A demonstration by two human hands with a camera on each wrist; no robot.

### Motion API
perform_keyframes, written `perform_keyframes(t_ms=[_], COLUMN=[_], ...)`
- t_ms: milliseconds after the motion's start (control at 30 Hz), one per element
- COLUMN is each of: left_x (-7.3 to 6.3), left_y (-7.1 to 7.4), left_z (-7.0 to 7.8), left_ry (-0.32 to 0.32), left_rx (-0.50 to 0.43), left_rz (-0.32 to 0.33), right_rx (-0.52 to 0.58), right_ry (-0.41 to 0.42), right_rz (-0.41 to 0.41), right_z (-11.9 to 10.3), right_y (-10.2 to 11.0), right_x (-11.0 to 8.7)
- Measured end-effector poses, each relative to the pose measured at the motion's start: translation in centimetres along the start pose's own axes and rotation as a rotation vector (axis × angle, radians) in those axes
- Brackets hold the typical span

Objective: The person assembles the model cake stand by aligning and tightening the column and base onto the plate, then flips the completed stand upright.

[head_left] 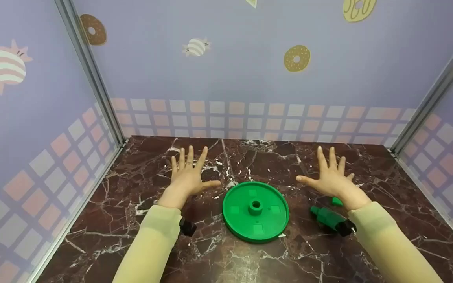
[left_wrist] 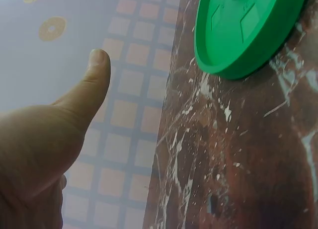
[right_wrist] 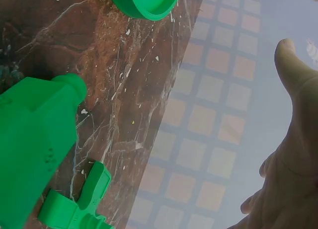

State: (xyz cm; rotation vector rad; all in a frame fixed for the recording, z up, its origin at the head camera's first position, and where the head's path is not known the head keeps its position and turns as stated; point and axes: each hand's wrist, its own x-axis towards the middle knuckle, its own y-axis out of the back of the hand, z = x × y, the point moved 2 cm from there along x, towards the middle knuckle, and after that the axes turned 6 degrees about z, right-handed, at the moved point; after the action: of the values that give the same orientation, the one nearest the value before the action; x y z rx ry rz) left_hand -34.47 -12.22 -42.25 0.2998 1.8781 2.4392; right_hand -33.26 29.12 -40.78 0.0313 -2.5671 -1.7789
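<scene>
A round green tray-like disc (head_left: 242,224) with a raised rim and a hollow central hub lies on the table between my hands. My left hand (head_left: 187,179) is held up left of the disc, fingers straight and spread, thumb toward it, touching nothing. On the other side my right hand (head_left: 332,181) is raised the same way, holding nothing. Below the right hand lies a green bottle-shaped piece (head_left: 326,217) with a narrow neck. Beside it, a smaller branched green piece (right_wrist: 82,204) shows in the right wrist view; the wrist hides part of it in the head view.
The dark red marbled table (head_left: 108,220) has pale veins and white flecks. Lilac panels (head_left: 242,78) with sweets and checks enclose its back and both sides, meeting at metal corner posts (head_left: 92,74). A black wrist camera (head_left: 187,226) sits at the left wrist.
</scene>
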Motion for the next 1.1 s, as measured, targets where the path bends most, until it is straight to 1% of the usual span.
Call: perform_keyframes(t_ms=[167,367,567,733,867,1100], left_x=[-0.7,-1.5,-2.5,-3.4,-4.1,-5.0], left_y=[-0.6,-1.5,-2.6,-3.9,-4.9,-6.9], left_z=[0.6,1.2,1.8,2.3,2.7,3.1], left_ry=[-0.033,-0.067,-0.087,-0.101,-0.115,-0.134], left_rx=[-0.031,-0.045,-0.088,-0.118,-0.169,-0.193], left_rz=[0.008,0.009,-0.023,-0.042,-0.065,-0.105], right_rx=[0.032,0.079,0.108,0.155,0.197,0.281], right_ry=[-0.001,0.008,0.011,0.014,0.04,0.075], right_rz=[0.001,0.014,0.041,0.036,0.049,0.075], right_z=[0.8,1.7,2.8,3.8,4.5,5.9], right_y=[-0.1,-0.2,-0.5,-0.9,-1.3,-2.6], right_x=[-0.8,-2.3,-3.8,-5.3,-6.3,-8.1])
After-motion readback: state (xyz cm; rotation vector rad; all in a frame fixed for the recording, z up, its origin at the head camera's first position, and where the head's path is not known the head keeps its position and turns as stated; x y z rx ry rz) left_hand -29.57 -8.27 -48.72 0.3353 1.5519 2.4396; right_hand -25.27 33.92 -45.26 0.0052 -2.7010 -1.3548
